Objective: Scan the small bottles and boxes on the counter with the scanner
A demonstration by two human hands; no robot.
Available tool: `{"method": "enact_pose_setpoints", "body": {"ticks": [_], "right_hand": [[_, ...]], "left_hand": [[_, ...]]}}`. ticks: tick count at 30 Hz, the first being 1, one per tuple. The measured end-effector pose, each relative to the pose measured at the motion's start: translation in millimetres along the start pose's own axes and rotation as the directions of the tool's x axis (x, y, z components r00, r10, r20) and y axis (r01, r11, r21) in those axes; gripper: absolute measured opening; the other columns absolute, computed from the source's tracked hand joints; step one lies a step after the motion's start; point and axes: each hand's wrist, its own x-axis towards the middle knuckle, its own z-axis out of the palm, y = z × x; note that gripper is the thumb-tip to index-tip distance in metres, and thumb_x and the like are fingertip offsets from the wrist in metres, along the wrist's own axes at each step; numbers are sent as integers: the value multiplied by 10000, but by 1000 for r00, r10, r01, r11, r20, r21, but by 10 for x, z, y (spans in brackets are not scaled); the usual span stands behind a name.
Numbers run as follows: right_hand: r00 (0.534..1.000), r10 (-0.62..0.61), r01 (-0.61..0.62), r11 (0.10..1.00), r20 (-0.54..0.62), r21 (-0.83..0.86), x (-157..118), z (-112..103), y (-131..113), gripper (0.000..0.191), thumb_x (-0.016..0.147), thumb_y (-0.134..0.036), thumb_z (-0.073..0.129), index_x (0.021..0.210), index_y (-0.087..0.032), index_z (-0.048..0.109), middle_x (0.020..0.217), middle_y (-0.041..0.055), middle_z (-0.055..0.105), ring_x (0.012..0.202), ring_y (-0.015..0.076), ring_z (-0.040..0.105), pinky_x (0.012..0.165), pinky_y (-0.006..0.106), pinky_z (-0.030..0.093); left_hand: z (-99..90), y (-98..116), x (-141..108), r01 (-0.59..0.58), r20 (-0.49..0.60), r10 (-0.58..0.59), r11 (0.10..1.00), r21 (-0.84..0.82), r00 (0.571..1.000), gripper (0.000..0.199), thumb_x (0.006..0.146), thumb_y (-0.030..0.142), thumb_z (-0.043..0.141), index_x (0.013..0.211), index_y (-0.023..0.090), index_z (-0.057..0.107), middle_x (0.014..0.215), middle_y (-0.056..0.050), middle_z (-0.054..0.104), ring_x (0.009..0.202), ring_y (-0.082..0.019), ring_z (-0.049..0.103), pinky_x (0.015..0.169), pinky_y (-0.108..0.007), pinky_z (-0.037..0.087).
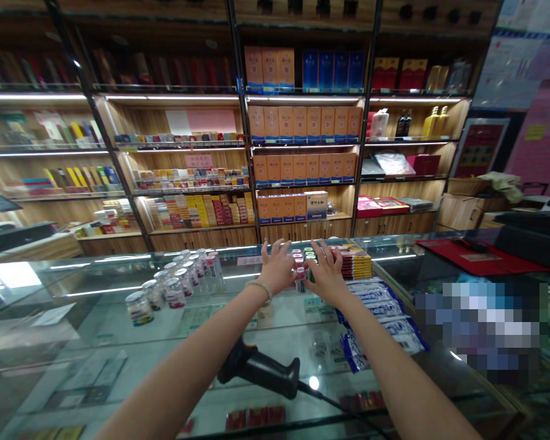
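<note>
My left hand [277,269] reaches over the far part of the glass counter [178,366], its fingers apart, at the left side of a row of small pink-and-white packs [300,278]. On the other side my right hand [326,272] has its fingers spread, with the thumb pointing in toward the packs. Small green packs [308,255] stand between the two hands, partly hidden by the right one. Both hands are beside or touching these packs; exact contact is unclear. Right of my right hand lies a stack of red-and-yellow packs [355,263].
Several lidded jars [174,292] stand in rows on the left. Blue-and-white bags [385,318] overlap under my right forearm. A black handheld scanner [268,370] with a cord lies in front. A red mat [476,256] is at right. Stocked shelves [302,146] line the back wall.
</note>
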Motion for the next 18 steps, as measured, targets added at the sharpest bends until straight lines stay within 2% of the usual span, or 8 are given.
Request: {"method": "enact_pose_setpoints", "body": {"ticks": [12, 18], "right_hand": [[997, -15, 10, 998, -77, -56, 63, 151, -10, 361, 756, -255, 719, 1106, -207, 645, 1632, 155, 278, 1531, 319, 110, 1190, 616, 21], [997, -5, 0, 998, -81, -62, 76, 181, -12, 341, 757, -237, 705, 1092, -206, 647, 1627, 155, 292, 1525, 319, 136, 1187, 619, 26]], "left_hand": [[83, -56, 71, 21, 8, -21, 999, 38, 1000, 140, 785, 373, 724, 851, 258, 769, 1517, -96, 490, 1460, -339, 322, 1192, -670, 96], [102, -73, 99, 17, 0, -17, 998, 61, 1000, 117, 786, 334, 716, 864, 265, 768, 1515, -89, 492, 1458, -333, 326, 1188, -672, 104]]}}
